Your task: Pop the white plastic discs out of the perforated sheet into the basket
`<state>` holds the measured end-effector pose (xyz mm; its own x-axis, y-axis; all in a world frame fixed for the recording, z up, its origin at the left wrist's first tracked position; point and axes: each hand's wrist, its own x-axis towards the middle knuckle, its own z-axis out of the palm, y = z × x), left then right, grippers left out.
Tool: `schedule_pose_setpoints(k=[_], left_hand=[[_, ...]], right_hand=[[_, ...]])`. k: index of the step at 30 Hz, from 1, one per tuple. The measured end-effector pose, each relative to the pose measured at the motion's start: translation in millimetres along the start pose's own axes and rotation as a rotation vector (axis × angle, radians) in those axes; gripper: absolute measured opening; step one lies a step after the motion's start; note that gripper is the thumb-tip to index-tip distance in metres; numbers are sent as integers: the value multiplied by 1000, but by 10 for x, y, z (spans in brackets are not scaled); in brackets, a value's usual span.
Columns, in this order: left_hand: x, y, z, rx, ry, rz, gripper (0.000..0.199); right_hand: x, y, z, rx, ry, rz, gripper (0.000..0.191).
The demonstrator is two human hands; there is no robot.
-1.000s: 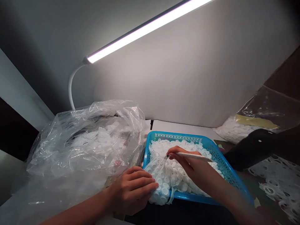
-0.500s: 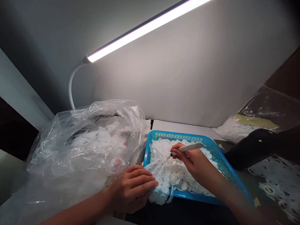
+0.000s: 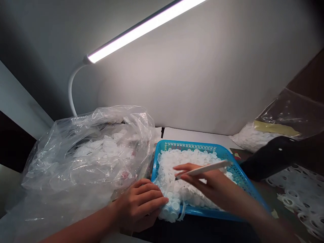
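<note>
My left hand is closed at the front left corner of a blue plastic basket. Its fingers curl around a clump of white plastic discs, which bulges out past the fingertips over the rim; whitish strands hang from it. Above the basket, my right hand holds a slim white-handled tool with a dark tip, lying between thumb and fingers. The index finger stretches forward, and motion blurs the hand a little. Loose white discs fill the basket beneath it.
At left lies a large clear plastic bag with white pieces inside. A lit lamp hangs above on a bent neck. To the right are a black object, a clear bag of white pieces and ring-holed white plastic scraps.
My right hand has moved slightly left and down, and its fingers have come off the whitish film they were pulling taut. My left hand keeps its hold. The whole view has shifted slightly.
</note>
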<state>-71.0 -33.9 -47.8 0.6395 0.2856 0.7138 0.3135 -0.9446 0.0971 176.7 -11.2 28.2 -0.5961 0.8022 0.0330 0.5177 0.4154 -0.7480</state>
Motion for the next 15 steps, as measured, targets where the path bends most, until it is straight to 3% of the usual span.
schedule_pose_setpoints(k=[6, 15], left_hand=[[-17, -10, -2, 0, -19, 12, 33], [-24, -35, 11, 3, -17, 33, 36]], right_hand=[[71, -38, 260, -21, -88, -139, 29], [118, -15, 296, -43, -166, -165, 29]])
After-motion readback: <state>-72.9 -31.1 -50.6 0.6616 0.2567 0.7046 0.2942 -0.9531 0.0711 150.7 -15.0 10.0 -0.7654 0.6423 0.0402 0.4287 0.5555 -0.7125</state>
